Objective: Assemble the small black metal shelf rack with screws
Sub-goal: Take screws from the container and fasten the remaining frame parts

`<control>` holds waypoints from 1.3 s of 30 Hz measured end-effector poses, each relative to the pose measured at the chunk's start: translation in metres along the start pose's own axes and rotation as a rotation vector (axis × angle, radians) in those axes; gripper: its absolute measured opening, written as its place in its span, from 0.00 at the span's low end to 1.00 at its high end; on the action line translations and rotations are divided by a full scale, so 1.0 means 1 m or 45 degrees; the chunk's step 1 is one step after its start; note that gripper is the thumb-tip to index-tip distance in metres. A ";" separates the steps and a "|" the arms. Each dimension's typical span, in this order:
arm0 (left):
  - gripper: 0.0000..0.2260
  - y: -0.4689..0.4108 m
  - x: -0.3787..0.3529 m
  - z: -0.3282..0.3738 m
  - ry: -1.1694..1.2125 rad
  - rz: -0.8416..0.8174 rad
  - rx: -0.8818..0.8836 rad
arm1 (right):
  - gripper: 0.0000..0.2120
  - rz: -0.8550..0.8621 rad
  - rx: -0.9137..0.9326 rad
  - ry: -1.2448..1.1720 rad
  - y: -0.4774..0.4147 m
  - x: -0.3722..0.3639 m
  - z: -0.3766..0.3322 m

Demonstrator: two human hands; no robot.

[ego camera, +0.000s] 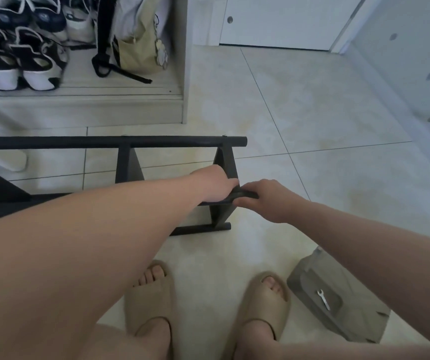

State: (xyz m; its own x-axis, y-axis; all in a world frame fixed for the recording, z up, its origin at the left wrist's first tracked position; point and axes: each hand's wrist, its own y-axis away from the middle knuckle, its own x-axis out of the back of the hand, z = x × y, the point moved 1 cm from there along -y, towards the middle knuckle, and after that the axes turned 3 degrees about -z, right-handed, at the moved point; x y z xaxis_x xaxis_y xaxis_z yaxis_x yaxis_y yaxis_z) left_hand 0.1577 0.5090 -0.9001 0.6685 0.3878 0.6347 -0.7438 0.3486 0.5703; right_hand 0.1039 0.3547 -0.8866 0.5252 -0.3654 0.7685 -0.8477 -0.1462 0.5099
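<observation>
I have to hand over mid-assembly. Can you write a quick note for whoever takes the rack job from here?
Left hand: on the black rack at its right-end joint; fingers hidden, grip unclear.
Right hand: fingers curled round the end of the middle rail.
Rack stands on the floor before the shoe cabinet, rails and uprights already together.
Small wrench lies unused on the grey packaging.
No screws visible, tightness unknown. Probably left: check and tighten the right-end joint, then the others.
</observation>
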 end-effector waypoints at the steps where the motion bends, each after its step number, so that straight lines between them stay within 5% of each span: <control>1: 0.21 0.000 0.000 0.000 -0.019 -0.017 -0.003 | 0.18 -0.010 0.003 0.002 0.003 -0.001 0.000; 11: 0.19 0.068 -0.030 0.009 -0.480 -0.345 0.058 | 0.16 -0.092 -0.055 -0.185 0.078 -0.056 -0.005; 14: 0.20 0.092 -0.049 0.008 -0.472 -0.403 0.043 | 0.11 -0.016 -0.050 -0.331 0.108 -0.085 -0.002; 17: 0.18 0.116 -0.068 0.006 -0.468 -0.431 0.006 | 0.16 0.000 -0.039 -0.373 0.135 -0.102 -0.003; 26: 0.18 0.185 -0.114 0.003 -0.460 -0.515 -0.056 | 0.16 -0.146 -0.097 -0.248 0.200 -0.145 -0.011; 31: 0.17 0.201 -0.126 0.002 -0.456 -0.557 -0.099 | 0.16 -0.029 -0.207 -0.175 0.220 -0.156 -0.019; 36: 0.11 0.202 -0.127 -0.005 -0.532 -0.607 -0.129 | 0.62 0.240 -0.218 0.311 0.222 -0.147 -0.020; 39: 0.09 0.199 -0.129 -0.007 -0.545 -0.623 -0.142 | 0.72 0.149 -0.163 0.422 0.212 -0.140 -0.016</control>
State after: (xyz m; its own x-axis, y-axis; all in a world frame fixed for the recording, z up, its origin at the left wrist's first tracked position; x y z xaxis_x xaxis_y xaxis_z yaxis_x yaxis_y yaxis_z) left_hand -0.0760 0.5344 -0.8721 0.8531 -0.2032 0.4806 -0.3345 0.4940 0.8026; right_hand -0.1486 0.3895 -0.8798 0.4388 -0.0519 0.8971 -0.8983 0.0026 0.4395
